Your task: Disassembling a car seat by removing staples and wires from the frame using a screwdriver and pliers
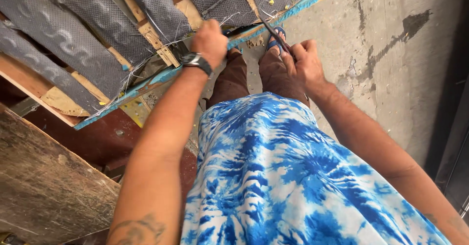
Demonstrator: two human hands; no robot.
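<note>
Wooden frame point(146, 30) w/ grey webbing straps point(58, 35), at 10 o'clock: judged heavy, stiff; straps soft, fraying. Left hand point(210, 42) is gripping its blue edge point(273, 20), fingers closed. Right hand point(305, 62) is clenching thin dark tool point(271, 30), aimed 11 o'clock; take hold by handle.

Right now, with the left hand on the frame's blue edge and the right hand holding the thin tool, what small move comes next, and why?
Probably work the thin dark tool a little further along the blue edge strip. The left hand already grips that edge, steadying the wooden frame, and the right hand holds the tool with its tip at the edge, where loose threads and grey fabric hang frayed.
</note>
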